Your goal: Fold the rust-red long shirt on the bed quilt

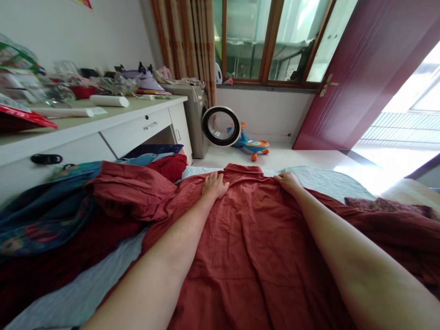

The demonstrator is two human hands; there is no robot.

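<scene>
A rust-red collared shirt (247, 238) lies spread over the bed, its collar (243, 168) at the far end. On the shoulder left of the collar, my left hand (215, 184) rests flat with its fingers out. My right hand (288, 181) is at the opposite shoulder, its fingers bent and closed on the cloth at the edge. One sleeve (134, 190) is bunched up on the left, on top of other clothes. The other sleeve (385, 224) stretches off to the right.
A pile of blue and dark red clothes (44, 220) lies at left, beside a cluttered white desk (134, 133). Beyond the bed stand a washing machine with its round door (222, 126) open and a blue-orange ride-on toy (252, 144). A red door (343, 73) stands open at right.
</scene>
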